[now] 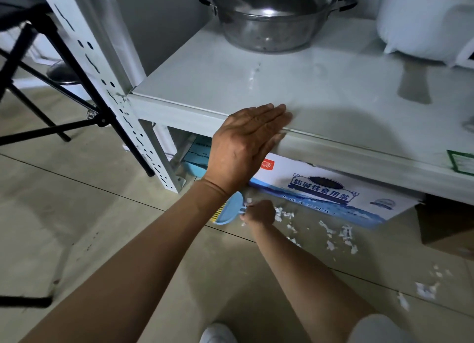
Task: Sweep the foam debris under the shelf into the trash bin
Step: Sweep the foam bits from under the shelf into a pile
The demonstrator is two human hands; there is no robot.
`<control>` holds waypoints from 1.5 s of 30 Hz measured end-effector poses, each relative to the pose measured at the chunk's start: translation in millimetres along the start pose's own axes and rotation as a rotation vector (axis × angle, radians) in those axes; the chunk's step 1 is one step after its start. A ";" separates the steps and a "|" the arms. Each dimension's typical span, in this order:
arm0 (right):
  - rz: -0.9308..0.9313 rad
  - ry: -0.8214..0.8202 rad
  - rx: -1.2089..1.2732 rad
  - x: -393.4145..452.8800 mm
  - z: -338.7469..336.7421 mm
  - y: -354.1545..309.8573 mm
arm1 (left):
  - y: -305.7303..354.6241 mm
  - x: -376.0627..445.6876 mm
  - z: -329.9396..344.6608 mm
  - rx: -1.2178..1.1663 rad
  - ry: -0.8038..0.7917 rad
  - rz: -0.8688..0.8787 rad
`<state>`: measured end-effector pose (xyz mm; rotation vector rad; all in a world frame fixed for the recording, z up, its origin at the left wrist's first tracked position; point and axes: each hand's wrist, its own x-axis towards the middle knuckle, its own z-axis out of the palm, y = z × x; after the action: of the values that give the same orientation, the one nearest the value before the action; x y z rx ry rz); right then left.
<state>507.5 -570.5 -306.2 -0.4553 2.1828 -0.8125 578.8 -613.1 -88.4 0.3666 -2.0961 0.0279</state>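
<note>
Tiled floor [102, 240] beneath white shelf [333, 127]: foam debris [338, 233] strewn beside salt box [320, 191]; left hand [246, 142] flat, bracing on shelf edge; right hand [259, 213] gripping blue brush [227, 210]; sweeping apparently starting, next stroke gathers scraps; trash bin unseen.

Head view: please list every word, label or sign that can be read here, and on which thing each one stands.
"弱碱性食用盐": large dark characters on the white and blue carton under the shelf.
Line of smaller characters below it on the carton: too blurred to read.
Red logo on the carton's corner: unreadable.
Blue box farther back: print upside down, too small to read.
Green-edged sticker on the shelf's edge: illegible.
</note>
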 end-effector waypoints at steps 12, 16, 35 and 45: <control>0.039 0.197 -0.165 -12.6 -121.1 85.2 | 2.0 1.2 -1.9 0.058 -0.112 -0.035; 0.010 0.213 -0.014 -19.5 -128.9 80.6 | 2.2 -0.1 -1.8 0.063 -0.115 -0.032; 0.271 0.298 0.122 -15.1 -167.9 100.9 | 8.3 1.6 -3.8 0.056 -0.122 -0.070; 0.261 0.279 0.192 -54.8 -200.7 125.5 | 13.4 8.8 -17.4 0.069 -0.247 -0.070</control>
<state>384.3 -366.7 -258.2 0.0425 2.3227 -0.9731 585.5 -599.7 -70.1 0.5067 -2.3286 0.0147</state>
